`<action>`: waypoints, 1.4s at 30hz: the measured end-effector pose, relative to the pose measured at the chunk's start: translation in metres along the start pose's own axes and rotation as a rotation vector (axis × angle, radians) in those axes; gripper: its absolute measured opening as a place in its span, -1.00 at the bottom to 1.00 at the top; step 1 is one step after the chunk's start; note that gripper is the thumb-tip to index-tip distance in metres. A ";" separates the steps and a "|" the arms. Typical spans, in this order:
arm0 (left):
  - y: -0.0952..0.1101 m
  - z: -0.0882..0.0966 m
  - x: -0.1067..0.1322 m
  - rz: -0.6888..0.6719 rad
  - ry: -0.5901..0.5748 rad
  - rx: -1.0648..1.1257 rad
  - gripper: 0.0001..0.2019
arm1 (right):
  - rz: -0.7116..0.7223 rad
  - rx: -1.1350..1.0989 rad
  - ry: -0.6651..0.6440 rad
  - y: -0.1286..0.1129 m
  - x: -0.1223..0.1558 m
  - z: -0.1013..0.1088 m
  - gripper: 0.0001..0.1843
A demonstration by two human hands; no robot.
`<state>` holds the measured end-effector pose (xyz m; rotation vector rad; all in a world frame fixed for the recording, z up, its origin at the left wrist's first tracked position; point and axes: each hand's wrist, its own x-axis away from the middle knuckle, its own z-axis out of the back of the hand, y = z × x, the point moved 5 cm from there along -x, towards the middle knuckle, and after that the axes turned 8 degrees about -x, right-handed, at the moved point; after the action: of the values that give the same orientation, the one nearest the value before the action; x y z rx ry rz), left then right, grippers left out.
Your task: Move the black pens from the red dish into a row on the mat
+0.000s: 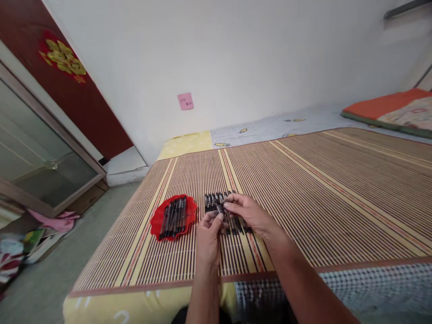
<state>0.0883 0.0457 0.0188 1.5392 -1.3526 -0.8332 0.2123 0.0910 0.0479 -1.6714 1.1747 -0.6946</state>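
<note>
Both my hands meet over a row of several dark pens [212,201] lying side by side on a striped bamboo mat [320,193]. My left hand [208,236] and my right hand [248,213] pinch the same dark pen [220,209] between their fingertips, just above the row. My right hand partly hides the right end of the row. A red scalloped plate [155,221] with several more dark pens [173,216] in it sits on the mat just left of my hands.
The mat covers a bed whose front edge [151,288] runs below my wrists. A folded orange and patterned quilt [394,110] lies at the far right. A white wall with a pink note [185,101] stands behind. Floor and clutter [30,238] lie left.
</note>
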 end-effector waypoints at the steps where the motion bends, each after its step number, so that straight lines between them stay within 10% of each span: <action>1: -0.001 0.002 -0.001 -0.010 0.018 -0.032 -0.65 | 0.001 0.050 -0.003 -0.002 0.000 0.001 -0.75; 20: 0.017 0.006 0.005 -0.345 0.254 -0.724 -0.81 | 0.099 0.443 0.064 -0.002 -0.009 -0.005 -0.86; 31: 0.015 0.037 -0.013 -0.230 0.273 -0.280 -0.74 | 0.084 0.586 0.546 0.000 -0.036 0.110 -0.79; 42: 0.014 0.046 -0.017 -0.191 0.274 -0.250 -0.74 | -0.118 1.030 0.518 0.023 -0.088 0.121 -0.76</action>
<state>0.0382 0.0533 0.0137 1.5343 -0.8804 -0.8377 0.2722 0.2151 -0.0152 -0.6943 0.7921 -1.5436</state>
